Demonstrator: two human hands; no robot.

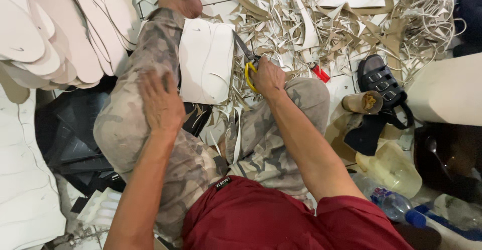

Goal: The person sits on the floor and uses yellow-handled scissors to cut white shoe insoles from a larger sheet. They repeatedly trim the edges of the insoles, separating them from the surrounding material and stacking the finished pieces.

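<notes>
Two hands at work: right hand (pixel 267 77) grips yellow-handled scissors (pixel 248 61) at the edge of a white foam sheet (pixel 206 61) on the floor; left hand (pixel 160 99) rests flat on the knee. Unsteadied, the sheet could shift and spoil the cut. Fingers hide the handles.

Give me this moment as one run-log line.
left hand: resting on knee | right hand: gripping yellow-handled scissors | white sheet: on the leg, beside scissors | offcuts: piled on floor
</notes>
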